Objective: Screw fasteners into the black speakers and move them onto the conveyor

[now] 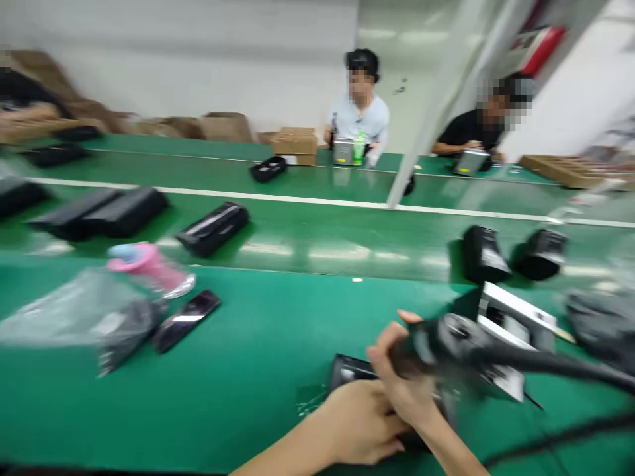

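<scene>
My right hand (404,380) is wrapped round a dark electric screwdriver (431,344), whose thick black cable (550,360) runs off to the right. Under both hands lies a black housing (350,370) on the green bench, mostly covered by them. My left hand (360,420) grips this housing with bent fingers, close against the right hand. The screwdriver's tip is hidden. Just left of the housing lie small, blurred bits, perhaps screws (310,400).
A grey metal box (516,317) stands right of my hands. On the left are a phone (186,320), a pink-lidded cup (151,268) and plastic bags (64,311). Black cases (213,228) sit on the raised green strip beyond. Several people (360,112) sit across the bench.
</scene>
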`<control>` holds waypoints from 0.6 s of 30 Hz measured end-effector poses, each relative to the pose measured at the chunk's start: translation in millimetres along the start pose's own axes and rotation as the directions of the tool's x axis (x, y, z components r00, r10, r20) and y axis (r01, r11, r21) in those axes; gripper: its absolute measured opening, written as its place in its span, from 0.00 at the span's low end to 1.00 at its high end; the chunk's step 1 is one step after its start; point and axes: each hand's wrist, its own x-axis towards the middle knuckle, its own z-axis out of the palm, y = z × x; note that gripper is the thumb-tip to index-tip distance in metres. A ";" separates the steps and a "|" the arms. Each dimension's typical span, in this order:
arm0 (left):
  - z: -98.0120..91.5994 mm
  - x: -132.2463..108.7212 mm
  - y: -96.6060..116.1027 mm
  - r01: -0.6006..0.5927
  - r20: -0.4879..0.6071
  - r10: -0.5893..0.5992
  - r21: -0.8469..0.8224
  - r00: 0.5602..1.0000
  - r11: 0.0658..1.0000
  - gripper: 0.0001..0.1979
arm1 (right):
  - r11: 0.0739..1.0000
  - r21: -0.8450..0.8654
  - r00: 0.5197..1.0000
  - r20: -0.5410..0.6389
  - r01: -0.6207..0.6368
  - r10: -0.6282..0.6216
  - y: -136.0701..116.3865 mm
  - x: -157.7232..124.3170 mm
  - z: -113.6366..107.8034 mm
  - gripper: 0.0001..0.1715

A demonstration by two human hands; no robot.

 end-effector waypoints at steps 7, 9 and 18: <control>20.1 -14.4 -6.8 0.126 -0.293 -0.243 -0.367 0.925 0.922 0.21 | 0.974 -0.011 0.936 -0.277 0.226 -0.220 -36.4 25.7 -69.0 0.38; 27.2 -17.0 -10.1 0.106 -0.337 -0.218 -0.322 0.916 0.941 0.21 | 0.946 -0.194 0.831 -0.453 0.261 -0.322 -49.5 35.4 -107.7 0.38; 31.6 -17.3 -10.5 0.103 -0.345 -0.212 -0.308 0.914 0.946 0.25 | 0.940 -0.281 0.787 -0.528 0.192 -0.319 -8.1 67.2 -175.7 0.22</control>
